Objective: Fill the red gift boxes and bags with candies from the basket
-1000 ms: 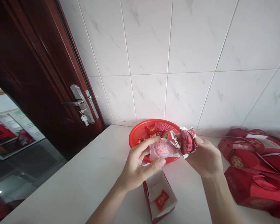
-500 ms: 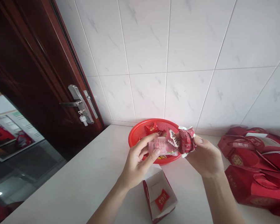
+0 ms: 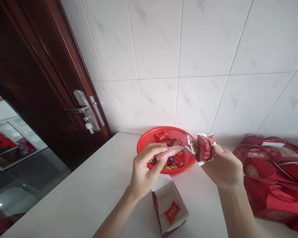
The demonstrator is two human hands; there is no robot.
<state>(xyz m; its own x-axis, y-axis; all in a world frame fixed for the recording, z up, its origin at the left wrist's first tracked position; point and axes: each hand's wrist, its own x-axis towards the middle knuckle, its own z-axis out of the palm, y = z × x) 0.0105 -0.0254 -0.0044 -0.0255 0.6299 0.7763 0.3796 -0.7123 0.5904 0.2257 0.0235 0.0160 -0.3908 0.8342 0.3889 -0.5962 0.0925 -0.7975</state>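
Note:
Pinched between thumb and fingers of my left hand (image 3: 145, 167) is a pink candy packet (image 3: 170, 152), turned edge-on over the basket. My right hand (image 3: 223, 165) is closed around wrapped candies: a dark red packet (image 3: 205, 148) and a pink-brown packet (image 3: 190, 144) lettered "SUGAR". Beneath both hands, a red plastic basket (image 3: 142, 140) contains several wrapped sweets. In front of it an open box (image 3: 182, 195), white inside and red outside, has one red wrapped candy (image 3: 172, 212) lying in it.
Several red gift boxes (image 3: 273, 195) with cord handles are piled on the right of the white table (image 3: 89, 185). A tiled wall (image 3: 201, 66) rises behind. At left stands a dark wooden door (image 3: 39, 72) with keys (image 3: 88, 126) hanging from its lock.
My left hand has tilted the pink packet from face-on to edge-on. My right hand has shifted slightly right with its candies, leaving more of the basket in sight.

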